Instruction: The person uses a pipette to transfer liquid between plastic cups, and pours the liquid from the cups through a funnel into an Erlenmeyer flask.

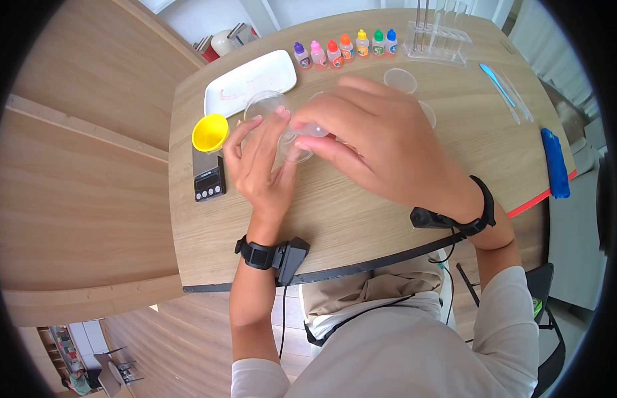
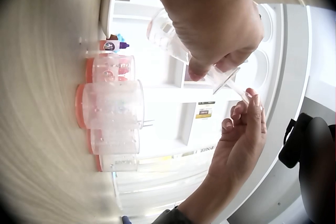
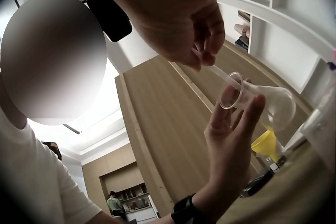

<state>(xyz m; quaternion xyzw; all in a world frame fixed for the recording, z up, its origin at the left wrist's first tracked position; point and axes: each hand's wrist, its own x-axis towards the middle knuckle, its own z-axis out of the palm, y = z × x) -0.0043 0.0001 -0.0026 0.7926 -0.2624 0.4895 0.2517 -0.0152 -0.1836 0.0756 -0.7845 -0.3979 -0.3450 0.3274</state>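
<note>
My left hand (image 1: pixel 259 169) grips a clear conical flask (image 3: pixel 279 106) round its narrow neck, thumb on one side and fingers on the other. Tilted, the flask turns its open mouth toward my right hand (image 1: pixel 388 142). Thumb and fingers of that hand pinch a thin translucent dropper (image 3: pixel 219 73), whose far end reaches into the flask's mouth. In the head view the right hand covers much of the dropper. Left of the flask, a yellow funnel (image 1: pixel 210 132) sits over a small black digital scale (image 1: pixel 209 179).
Behind the hands lie a white tray (image 1: pixel 282 66), several coloured dropper bottles (image 1: pixel 346 50) and a clear test tube rack (image 1: pixel 436 50). Clear cups (image 2: pixel 113 106) holding reddish liquid stand nearby. To the right are a blue tool (image 1: pixel 497 83), clear rods (image 1: pixel 519 96) and a rolled blue cloth (image 1: pixel 555 162).
</note>
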